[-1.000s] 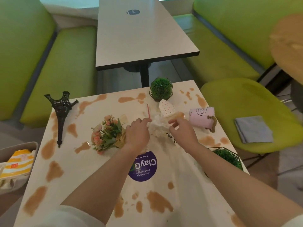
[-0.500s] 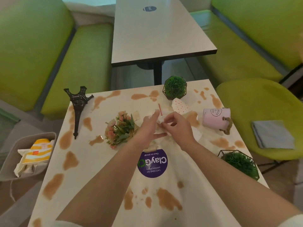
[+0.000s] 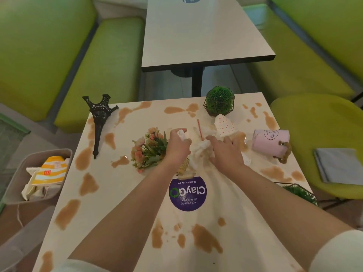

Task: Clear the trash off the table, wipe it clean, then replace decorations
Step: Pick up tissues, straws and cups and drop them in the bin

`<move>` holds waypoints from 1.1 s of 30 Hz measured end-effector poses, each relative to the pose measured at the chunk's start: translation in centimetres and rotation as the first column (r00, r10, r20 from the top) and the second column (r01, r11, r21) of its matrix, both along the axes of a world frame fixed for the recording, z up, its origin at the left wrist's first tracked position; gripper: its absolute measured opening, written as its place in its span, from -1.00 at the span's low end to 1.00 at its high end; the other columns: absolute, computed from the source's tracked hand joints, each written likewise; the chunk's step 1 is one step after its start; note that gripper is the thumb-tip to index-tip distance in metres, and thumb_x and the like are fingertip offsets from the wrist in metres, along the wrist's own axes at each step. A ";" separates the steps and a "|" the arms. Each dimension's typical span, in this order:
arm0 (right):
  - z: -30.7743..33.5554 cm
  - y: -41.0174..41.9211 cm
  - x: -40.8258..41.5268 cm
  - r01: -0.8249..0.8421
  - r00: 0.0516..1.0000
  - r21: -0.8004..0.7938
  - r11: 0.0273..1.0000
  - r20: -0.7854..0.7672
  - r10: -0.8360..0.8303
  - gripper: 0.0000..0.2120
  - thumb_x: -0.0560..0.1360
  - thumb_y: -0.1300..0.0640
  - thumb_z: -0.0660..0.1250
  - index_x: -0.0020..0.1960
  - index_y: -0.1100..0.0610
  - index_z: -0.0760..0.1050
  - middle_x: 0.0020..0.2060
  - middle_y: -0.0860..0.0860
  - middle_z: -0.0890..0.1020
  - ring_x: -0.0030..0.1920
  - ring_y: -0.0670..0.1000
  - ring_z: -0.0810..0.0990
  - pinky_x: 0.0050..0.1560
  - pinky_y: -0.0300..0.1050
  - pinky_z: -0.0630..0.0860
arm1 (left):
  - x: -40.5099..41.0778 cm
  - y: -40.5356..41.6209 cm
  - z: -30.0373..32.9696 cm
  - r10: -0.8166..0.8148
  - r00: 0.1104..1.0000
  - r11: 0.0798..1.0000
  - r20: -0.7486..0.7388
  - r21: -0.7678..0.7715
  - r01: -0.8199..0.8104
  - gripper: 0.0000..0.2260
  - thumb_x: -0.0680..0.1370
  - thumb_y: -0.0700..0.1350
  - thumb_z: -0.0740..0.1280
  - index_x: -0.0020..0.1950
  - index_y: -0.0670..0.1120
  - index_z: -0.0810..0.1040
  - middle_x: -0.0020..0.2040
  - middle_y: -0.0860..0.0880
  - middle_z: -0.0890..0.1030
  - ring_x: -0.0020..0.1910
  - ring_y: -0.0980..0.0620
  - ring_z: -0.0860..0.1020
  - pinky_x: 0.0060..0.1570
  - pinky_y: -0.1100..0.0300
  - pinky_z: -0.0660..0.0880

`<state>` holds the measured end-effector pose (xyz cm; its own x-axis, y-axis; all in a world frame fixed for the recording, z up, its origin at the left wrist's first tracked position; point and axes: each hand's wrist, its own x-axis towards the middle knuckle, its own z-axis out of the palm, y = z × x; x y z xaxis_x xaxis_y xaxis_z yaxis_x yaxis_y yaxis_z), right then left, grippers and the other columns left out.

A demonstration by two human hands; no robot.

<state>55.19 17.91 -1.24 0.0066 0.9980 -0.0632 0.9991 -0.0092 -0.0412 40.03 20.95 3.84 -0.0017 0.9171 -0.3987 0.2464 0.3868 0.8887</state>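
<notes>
On the stained white table (image 3: 121, 193), my left hand (image 3: 177, 147) grips a small wad of white tissue (image 3: 181, 134) beside the flower bunch (image 3: 150, 150). My right hand (image 3: 225, 152) rests on a heap of crumpled white tissues (image 3: 202, 149), with its fingers pinching part of the heap. A red straw (image 3: 199, 129) and a dotted paper cup (image 3: 224, 125) lie just beyond. Brown spill patches (image 3: 86, 185) cover the tabletop.
A black tower model (image 3: 99, 122) lies at the left. A green ball plant (image 3: 219, 103) stands at the far edge, a second one (image 3: 300, 193) at the right edge. A tipped pink pot (image 3: 270, 141) lies at the right. A grey bin (image 3: 39, 175) with trash stands at the left. A grey cloth (image 3: 338, 167) lies on the green chair.
Both hands have parted slightly. My left hand has lifted a wad of tissue, and my right hand has dropped onto the tissue heap. The view has shifted closer.
</notes>
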 end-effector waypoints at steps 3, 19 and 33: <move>-0.3 0.5 -0.4 -0.043 0.998 0.011 0.999 0.044 0.043 -0.39 0.56 0.06 0.27 0.53 -0.12 0.09 0.14 -0.01 0.62 0.23 0.12 0.43 0.18 0.06 0.23 | -0.1 -0.1 0.0 -0.008 1.000 1.000 0.012 -0.008 0.008 -0.73 0.61 -0.24 0.22 0.30 -0.03 0.41 0.08 -0.03 0.41 -0.14 0.05 0.47 -0.24 0.24 0.50; 3.3 -2.2 -3.1 0.389 0.077 -0.219 0.895 -0.960 -0.268 -0.82 0.51 0.20 0.39 0.11 0.17 0.62 -0.16 -0.01 0.67 -0.16 -0.06 0.62 -0.19 -0.31 0.54 | -0.6 -1.9 0.4 -0.145 0.975 0.968 0.167 -0.180 0.175 -0.54 0.62 0.17 0.20 0.44 -0.04 0.38 0.31 -0.05 0.51 0.20 -0.05 0.54 -0.02 0.10 0.61; 5.2 -6.4 -15.4 0.182 0.259 -0.084 0.980 -0.957 -0.131 -0.56 0.51 0.31 0.29 0.26 -0.12 0.54 -0.20 -0.09 0.55 -0.32 -0.16 0.47 -0.31 -0.27 0.49 | -12.2 -5.3 0.1 -0.068 0.987 0.983 0.144 -0.158 0.091 -0.45 0.50 0.33 0.21 0.40 0.09 0.42 0.37 0.03 0.49 0.30 0.03 0.50 0.28 0.00 0.44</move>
<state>39.75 11.52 4.00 0.1238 0.9864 -0.1081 0.2179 -0.1333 -0.9668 27.88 15.62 3.94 0.1338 0.8343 -0.5348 0.1616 0.5140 0.8424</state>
